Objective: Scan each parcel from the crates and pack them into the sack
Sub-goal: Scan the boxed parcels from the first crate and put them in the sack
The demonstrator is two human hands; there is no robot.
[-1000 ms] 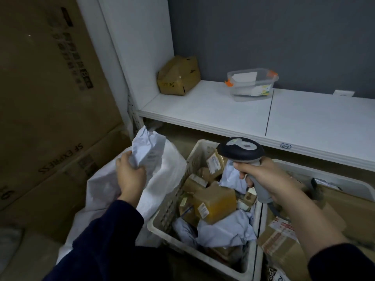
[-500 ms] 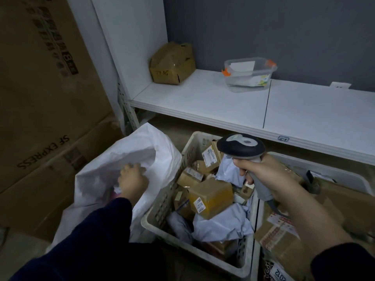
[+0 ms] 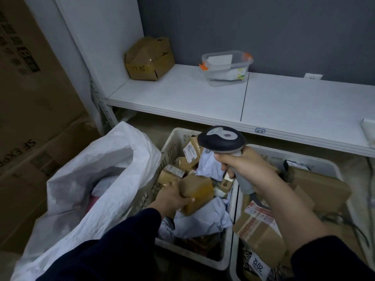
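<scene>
Grips taped brown parcel (image 3: 197,191) in crate (image 3: 178,131) beside white sack (image 3: 97,199) with left hand (image 3: 172,197). Holds scanner (image 3: 221,140) above crate, right hand (image 3: 249,169) wrapped round handle.

You work in dim, flat, cool light; the white shelf (image 3: 182,98) catches most of it, while the left crate (image 3: 178,132) lies in shadow. Wide-angle distortion bends the edges, and detail looks soft.

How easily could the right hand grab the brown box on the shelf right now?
Probably not easily: the right hand grips the scanner, so it is occupied. Nothing on the shelf stands in front of the box, though.
</scene>
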